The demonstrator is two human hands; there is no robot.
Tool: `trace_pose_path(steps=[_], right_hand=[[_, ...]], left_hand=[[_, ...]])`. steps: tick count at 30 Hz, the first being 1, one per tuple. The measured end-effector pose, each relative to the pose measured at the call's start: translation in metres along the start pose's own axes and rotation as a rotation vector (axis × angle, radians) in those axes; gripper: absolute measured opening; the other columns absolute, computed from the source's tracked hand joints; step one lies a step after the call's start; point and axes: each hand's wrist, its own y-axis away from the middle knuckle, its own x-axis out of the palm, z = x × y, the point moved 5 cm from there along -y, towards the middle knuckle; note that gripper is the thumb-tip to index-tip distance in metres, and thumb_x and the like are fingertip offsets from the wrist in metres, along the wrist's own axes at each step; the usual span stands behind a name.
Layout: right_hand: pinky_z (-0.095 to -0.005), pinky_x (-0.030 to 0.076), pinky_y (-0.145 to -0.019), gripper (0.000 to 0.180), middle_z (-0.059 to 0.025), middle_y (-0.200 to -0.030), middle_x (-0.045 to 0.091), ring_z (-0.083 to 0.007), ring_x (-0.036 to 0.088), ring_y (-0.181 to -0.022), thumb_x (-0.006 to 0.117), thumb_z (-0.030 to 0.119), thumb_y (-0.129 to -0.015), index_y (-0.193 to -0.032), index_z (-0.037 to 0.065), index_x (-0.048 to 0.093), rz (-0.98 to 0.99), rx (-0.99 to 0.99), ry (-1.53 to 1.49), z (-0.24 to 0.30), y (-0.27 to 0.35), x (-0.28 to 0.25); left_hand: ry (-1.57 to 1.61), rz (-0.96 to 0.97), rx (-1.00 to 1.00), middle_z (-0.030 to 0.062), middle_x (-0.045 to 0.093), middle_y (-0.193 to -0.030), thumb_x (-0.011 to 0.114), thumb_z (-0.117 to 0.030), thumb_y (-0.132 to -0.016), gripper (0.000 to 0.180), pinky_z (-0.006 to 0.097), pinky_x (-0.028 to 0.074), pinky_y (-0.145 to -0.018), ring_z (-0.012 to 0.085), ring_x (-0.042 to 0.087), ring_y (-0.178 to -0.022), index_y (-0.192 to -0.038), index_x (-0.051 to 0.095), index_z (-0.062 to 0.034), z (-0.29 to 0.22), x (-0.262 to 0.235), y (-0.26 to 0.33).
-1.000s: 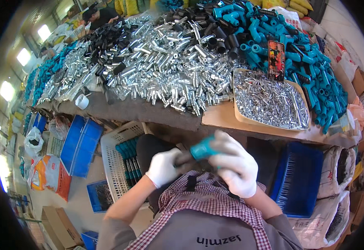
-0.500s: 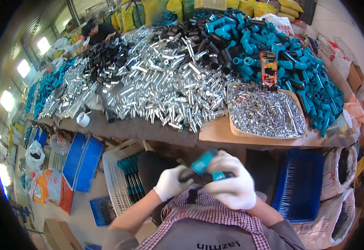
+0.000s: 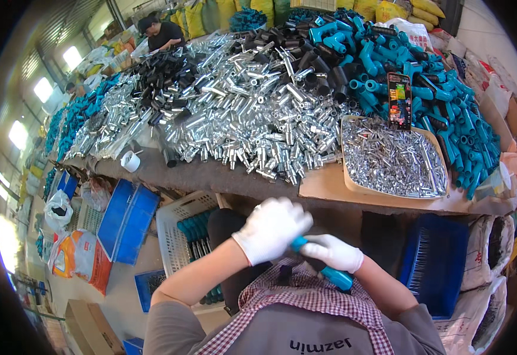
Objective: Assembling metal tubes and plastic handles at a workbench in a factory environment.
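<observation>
A teal-and-black tubular handle [image 3: 336, 278] is in my right hand [image 3: 334, 252], tilted, in front of the checked apron. Its lower teal end points down toward the right, and its upper end shows just left of my knuckles. My gloved left hand [image 3: 275, 229] hovers over that upper end, with its fingers smeared by motion; whether they touch the handle is unclear. Finished-looking teal-and-black handles [image 3: 194, 231] lie in a row in the white basket [image 3: 172, 254] to the left of my knees.
Heaps of silver metal tubes [image 3: 258, 124], black sleeves [image 3: 167, 77] and teal bent parts [image 3: 460, 136] cover the bench. A tray [image 3: 348, 171] of small metal pins and a phone [image 3: 399, 100] stand at right. Blue bins [image 3: 442, 272] flank me. Another person [image 3: 164, 34] works far left.
My left hand has let go of the handle's black end and risen above it. My right hand has lowered, and the handle now slants down to the right. The whole view has shifted slightly.
</observation>
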Motion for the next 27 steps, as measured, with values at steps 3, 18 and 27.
trace_pose_path(steps=[3, 18, 27], right_hand=[[-0.0262, 0.051, -0.068, 0.034, -0.0055, -0.083, 0.062, -0.0106, 0.059, -0.07, 0.062, 0.022, -0.095, -0.119, -0.001, 0.055, -0.106, -0.09, -0.381, -0.009, 0.016, -0.016], [-0.0255, 0.049, -0.067, 0.051, -0.0031, -0.083, 0.06, -0.0086, 0.056, -0.069, 0.057, 0.03, -0.098, -0.139, 0.001, 0.05, -0.223, -0.258, -0.298, 0.009, -0.007, 0.004], [-0.0374, 0.055, -0.073, 0.047, -0.0158, -0.097, 0.07, -0.0298, 0.07, -0.082, 0.068, 0.027, -0.088, -0.131, 0.012, 0.059, -0.547, -0.394, 0.504, 0.012, -0.02, 0.01]], left_hand=[[-0.037, -0.445, -0.389, 0.0127, 0.064, -0.095, 0.072, -0.014, -0.072, 0.033, 0.041, 0.052, -0.079, 0.033, 0.062, -0.09, -0.103, 0.065, -0.0072, 0.071, -0.013, 0.012], [0.931, -0.647, -0.913, 0.0138, 0.07, -0.093, 0.073, -0.016, -0.084, 0.042, 0.028, 0.054, -0.07, 0.0161, 0.066, -0.078, -0.119, 0.062, 0.0048, 0.147, 0.019, 0.044], [1.568, -0.591, -0.816, 0.0198, 0.067, -0.116, 0.069, -0.012, -0.091, 0.046, 0.033, 0.054, -0.09, 0.0232, 0.065, -0.106, -0.129, 0.049, 0.0065, 0.026, 0.051, 0.075]])
